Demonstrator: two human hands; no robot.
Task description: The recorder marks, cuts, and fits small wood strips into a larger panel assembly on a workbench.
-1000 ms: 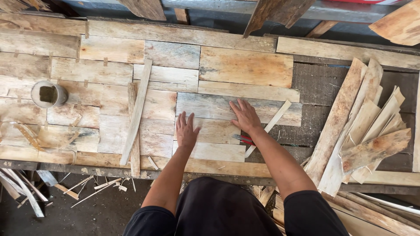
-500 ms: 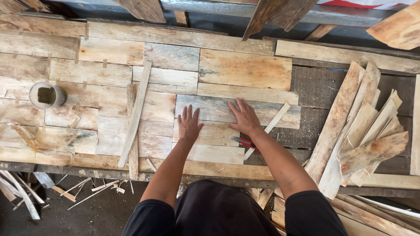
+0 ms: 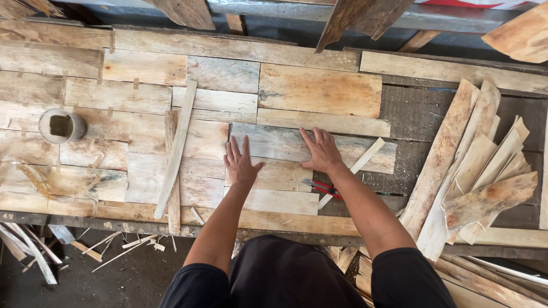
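Both hands lie flat and spread on a grey weathered board [image 3: 311, 145] that sits in the patchwork of planks covering the counter [image 3: 68, 208]. The left hand [image 3: 241, 163] rests at the board's left end, fingers fanned and partly over the paler plank [image 3: 274, 175] just below it. The right hand [image 3: 322, 151] presses on the middle of the board, palm down, gripping nothing.

The likeliest trouble seems to be splinters: the grey board looks rough and dry, and bare palms sliding across its grain could catch a sliver. Uneven pressure is another risk. With the left hand straddling two pieces, a push could shift the lower plank along with the grey board and open or skew the seams between neighbours.

A pair of red-handled pliers [image 3: 322, 187] lies just beside the right wrist, next to a thin slat [image 3: 354, 171] that lies slanted under the right forearm. A sweep of that arm could knock the pliers toward the counter's near edge, or drag the slat out of place.

Two long strips [image 3: 176, 154] lie loose across the planks to the left, and a small round tin [image 3: 61, 125] stands well apart near the far left. To the right, a heap of offcuts [image 3: 479, 171] leans loosely stacked and could slide if the counter is jolted.
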